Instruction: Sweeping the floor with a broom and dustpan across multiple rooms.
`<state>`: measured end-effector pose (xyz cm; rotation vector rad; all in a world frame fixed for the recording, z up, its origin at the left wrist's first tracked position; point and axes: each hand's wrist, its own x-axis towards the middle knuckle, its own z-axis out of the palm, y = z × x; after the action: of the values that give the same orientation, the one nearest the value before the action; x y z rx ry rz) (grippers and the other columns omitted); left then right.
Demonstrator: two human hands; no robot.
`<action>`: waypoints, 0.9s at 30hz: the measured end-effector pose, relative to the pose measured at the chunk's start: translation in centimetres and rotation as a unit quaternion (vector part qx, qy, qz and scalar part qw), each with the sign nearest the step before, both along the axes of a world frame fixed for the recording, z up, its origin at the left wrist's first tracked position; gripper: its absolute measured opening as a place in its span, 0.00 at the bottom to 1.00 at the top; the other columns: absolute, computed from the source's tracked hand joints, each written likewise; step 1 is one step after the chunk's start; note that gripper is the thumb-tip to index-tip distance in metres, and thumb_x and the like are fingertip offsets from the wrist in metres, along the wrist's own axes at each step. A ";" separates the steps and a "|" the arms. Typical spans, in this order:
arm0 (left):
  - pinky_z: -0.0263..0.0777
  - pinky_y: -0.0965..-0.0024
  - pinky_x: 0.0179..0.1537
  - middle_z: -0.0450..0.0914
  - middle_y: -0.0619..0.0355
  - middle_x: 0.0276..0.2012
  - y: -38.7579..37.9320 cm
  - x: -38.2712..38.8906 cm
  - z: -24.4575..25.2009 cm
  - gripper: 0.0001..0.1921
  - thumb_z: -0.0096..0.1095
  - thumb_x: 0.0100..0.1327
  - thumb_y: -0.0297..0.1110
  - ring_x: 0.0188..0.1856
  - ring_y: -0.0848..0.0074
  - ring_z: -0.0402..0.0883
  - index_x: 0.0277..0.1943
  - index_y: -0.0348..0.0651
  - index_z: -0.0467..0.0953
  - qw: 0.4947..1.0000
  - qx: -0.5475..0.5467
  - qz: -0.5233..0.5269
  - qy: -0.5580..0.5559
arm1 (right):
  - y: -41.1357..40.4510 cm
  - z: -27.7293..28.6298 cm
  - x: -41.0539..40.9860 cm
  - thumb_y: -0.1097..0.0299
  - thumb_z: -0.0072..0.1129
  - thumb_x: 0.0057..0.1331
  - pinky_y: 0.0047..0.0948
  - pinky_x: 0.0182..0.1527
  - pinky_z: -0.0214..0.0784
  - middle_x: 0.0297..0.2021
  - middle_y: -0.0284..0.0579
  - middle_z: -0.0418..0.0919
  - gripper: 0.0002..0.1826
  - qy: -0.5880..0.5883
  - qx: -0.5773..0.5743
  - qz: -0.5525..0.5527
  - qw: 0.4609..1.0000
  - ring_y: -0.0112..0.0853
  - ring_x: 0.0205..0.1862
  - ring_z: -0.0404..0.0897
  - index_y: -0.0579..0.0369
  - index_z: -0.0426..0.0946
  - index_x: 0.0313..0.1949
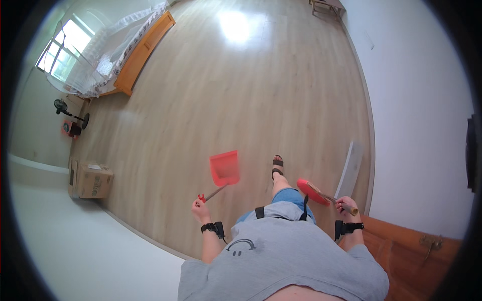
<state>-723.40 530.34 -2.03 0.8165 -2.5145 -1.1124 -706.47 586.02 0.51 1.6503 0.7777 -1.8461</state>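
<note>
My left hand [200, 210] is closed around the handle of a red long-handled dustpan [224, 168], whose pan is out in front of me at the left, over the wood-look floor. At the right, my right hand [347, 206] grips the handle of a broom with a red head [313, 192]. The broom head is beside my right leg, near the blue shorts. Whether the pan and the broom head touch the floor, I cannot tell.
A long grey-white panel [348, 169] lies near the right wall. A wooden door [403, 244] is at my lower right. On the left are a cardboard box [96, 181], a standing fan [86, 121] and a wooden bed [145, 49] with a net. A small table [328, 4] stands far off.
</note>
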 end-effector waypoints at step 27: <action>0.69 0.70 0.31 0.79 0.52 0.26 25.7 -53.9 2.0 0.16 0.48 0.56 0.42 0.31 0.66 0.79 0.32 0.38 0.76 0.991 -0.058 -0.071 -0.094 | 18.9 4.5 -47.8 0.68 0.43 0.57 0.14 0.08 0.54 0.15 0.33 0.65 0.08 0.204 0.002 -0.263 0.943 0.16 0.10 0.63 0.54 0.60 0.23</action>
<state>-777.34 556.03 -0.05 0.7535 -2.8014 -0.9609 -754.24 604.96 5.05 1.5997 0.5206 -2.6201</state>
